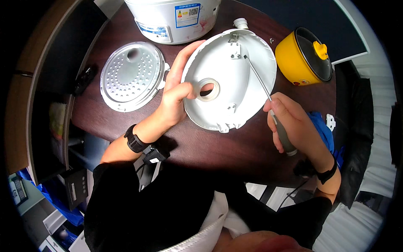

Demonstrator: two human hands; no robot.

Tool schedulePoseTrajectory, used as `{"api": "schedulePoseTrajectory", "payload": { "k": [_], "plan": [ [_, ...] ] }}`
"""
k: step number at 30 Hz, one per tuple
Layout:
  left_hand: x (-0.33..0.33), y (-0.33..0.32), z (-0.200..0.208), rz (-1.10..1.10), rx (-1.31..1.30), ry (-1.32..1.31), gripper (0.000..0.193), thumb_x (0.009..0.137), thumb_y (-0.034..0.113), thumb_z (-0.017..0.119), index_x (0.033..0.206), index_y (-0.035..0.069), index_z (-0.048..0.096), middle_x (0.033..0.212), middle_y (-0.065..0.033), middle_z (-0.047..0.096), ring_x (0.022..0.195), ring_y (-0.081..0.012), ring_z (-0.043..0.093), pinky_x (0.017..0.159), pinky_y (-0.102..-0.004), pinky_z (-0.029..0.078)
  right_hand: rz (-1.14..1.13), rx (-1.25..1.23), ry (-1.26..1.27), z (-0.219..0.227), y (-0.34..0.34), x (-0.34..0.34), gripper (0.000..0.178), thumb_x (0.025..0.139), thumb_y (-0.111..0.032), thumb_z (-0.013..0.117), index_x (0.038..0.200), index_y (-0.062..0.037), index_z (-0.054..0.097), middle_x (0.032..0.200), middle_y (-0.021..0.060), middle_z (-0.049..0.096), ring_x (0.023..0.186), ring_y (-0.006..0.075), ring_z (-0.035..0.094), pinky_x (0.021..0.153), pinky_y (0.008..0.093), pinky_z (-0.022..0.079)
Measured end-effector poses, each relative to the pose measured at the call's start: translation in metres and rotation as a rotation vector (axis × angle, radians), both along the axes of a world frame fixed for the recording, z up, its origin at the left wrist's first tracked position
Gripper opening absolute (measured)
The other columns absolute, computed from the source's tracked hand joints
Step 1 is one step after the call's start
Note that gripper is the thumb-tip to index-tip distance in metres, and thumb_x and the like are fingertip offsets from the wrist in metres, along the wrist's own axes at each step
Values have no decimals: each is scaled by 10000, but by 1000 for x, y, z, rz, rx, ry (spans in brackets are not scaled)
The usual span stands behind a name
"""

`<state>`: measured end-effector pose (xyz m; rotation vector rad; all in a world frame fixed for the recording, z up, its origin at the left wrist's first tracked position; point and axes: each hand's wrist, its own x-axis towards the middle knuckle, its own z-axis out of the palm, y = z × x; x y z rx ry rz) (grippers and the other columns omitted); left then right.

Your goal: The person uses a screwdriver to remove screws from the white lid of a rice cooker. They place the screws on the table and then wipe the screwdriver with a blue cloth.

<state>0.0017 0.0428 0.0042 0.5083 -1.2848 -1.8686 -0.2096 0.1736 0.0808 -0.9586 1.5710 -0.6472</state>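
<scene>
A white plastic rice cooker lid shell [249, 98] is held tilted up, its hollow inner side showing. My left hand [174, 98] grips its left edge, thumb inside near a round hole with a raised ring [215, 93] and fingers behind the shell. My right hand [291, 115] is closed around the grey handle of a screwdriver [259, 77]. The metal shaft points up and left, and its tip lies just right of a small bracket [235, 51] near the top of the shell. Whether the tip touches the shell, I cannot tell.
A round perforated metal inner lid [115, 80] lies on the dark table [201, 151] at the left. The white rice cooker body [178, 35] stands at the back. Right of the shell is a yellow pot [287, 59], with a small white cap [240, 23] behind the shell.
</scene>
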Motion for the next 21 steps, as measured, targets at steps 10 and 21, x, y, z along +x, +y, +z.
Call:
{"api": "schedulePoseTrajectory", "payload": {
  "k": [10, 21],
  "plan": [
    [0, 0, -3, 8, -46, 11, 946, 490, 157, 461, 1410, 26, 283, 1374, -156, 390, 1262, -283, 416, 992, -333, 452, -11, 26, -39, 2, -3, 7, 284, 991, -277, 337, 964, -60, 518, 625, 22, 493, 398, 112, 503, 375, 230, 410],
    [1, 4, 4, -13, -68, 44, 949, 488, 150, 477, 1410, 23, 287, 1337, -147, 428, 1233, -248, 434, 1030, -338, 377, 79, 45, -53, 12, -8, -3, 272, 998, -272, 347, 949, -78, 532, 626, 27, 498, 444, 123, 540, 409, 237, 427]
  ]
}}
